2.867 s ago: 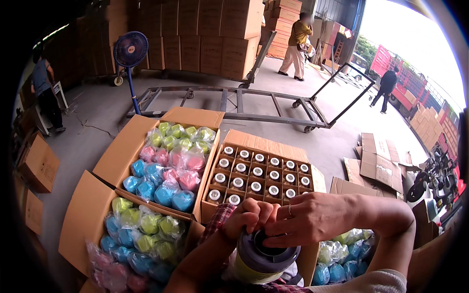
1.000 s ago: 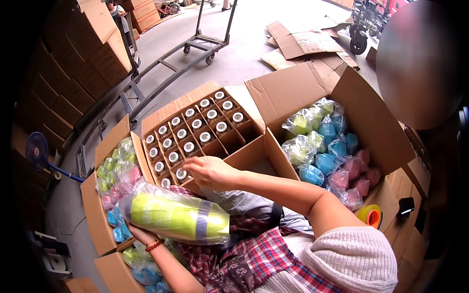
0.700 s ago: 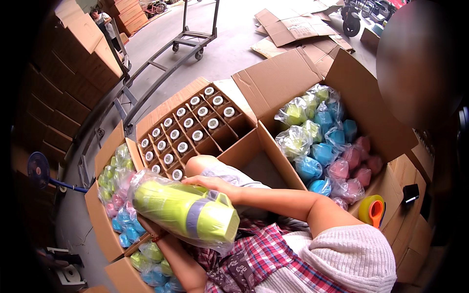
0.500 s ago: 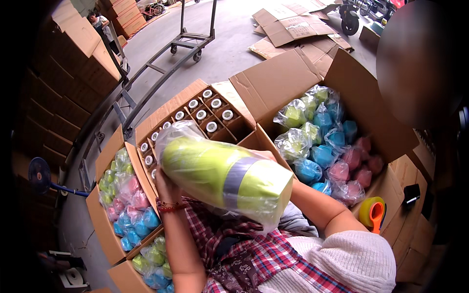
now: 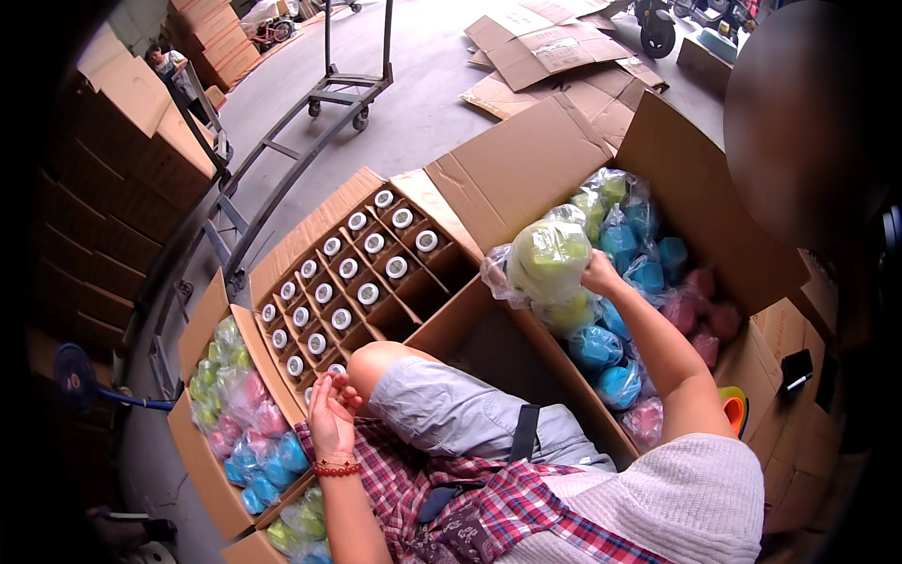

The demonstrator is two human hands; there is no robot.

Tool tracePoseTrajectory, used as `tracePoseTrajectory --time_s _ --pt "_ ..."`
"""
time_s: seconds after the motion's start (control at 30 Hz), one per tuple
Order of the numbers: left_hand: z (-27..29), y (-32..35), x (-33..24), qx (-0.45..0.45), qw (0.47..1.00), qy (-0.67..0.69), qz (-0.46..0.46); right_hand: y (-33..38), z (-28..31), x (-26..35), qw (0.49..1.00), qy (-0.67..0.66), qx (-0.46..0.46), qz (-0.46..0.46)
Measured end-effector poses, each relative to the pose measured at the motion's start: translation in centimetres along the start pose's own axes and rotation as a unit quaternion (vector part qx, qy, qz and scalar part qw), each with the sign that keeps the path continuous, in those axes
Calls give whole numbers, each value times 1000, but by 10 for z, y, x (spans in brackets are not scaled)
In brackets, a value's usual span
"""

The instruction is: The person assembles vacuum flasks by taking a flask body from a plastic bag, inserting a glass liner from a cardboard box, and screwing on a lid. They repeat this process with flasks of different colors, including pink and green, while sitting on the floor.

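Observation:
My right hand (image 5: 598, 272) grips a lime-green bottle in a clear plastic bag (image 5: 550, 261), seen nearly end-on over the large open carton (image 5: 672, 179) on the right. That carton contains several bagged green, blue (image 5: 595, 346) and pink items. My left hand (image 5: 333, 406), palm up with loosely curled fingers apart, holds nothing. It is beside the near corner of a divided carton (image 5: 442, 324), where round white-topped items (image 5: 367, 293) stand in cardboard cells. Some cells on its right side look dark, with no white top showing.
A carton of bagged coloured items (image 5: 202, 451) stands at the left, with another below it. Beyond are a metal trolley (image 5: 282, 150) and flattened cardboard (image 5: 564, 47). An orange-and-yellow tape dispenser (image 5: 734, 409) and a black object (image 5: 796, 369) lie at right. A blue fan (image 5: 77, 378) stands far left.
The bagged green bottle went from in front of me, between both hands, to over the right carton in my right hand. My left hand let go and dropped lower, uncovering the divided carton.

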State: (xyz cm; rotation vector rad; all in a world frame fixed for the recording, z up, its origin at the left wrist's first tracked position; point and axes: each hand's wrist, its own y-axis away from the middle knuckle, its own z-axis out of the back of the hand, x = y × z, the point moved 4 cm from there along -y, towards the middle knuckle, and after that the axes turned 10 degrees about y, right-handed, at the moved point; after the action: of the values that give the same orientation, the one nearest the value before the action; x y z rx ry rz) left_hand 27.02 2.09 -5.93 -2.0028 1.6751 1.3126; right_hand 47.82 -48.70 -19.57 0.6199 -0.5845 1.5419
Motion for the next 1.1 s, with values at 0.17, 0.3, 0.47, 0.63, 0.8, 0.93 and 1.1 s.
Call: tracePoseTrajectory --time_s 0.17,0.3,0.47,0.63,0.8,0.93,1.1 --pt "38 28 -9 -89 996 12 -12 -64 -91 -66 989 127 48 -63" --pt "62 40 -13 -122 991 34 -29 -108 -123 -66 967 207 127 -76" --pt "84 73 -16 -150 987 40 -47 -100 -123 -6 929 300 214 9" --pt "61 71 -32 -101 994 -3 -37 -50 8 -22 964 199 174 -21" --pt "74 94 -31 -145 988 28 -46 -56 -3 25 951 301 25 60" --pt "85 92 -21 -144 987 52 -56 -71 -112 125 971 167 133 108" --pt "99 130 -13 -179 976 77 -93 -69 -193 170 963 98 231 102"
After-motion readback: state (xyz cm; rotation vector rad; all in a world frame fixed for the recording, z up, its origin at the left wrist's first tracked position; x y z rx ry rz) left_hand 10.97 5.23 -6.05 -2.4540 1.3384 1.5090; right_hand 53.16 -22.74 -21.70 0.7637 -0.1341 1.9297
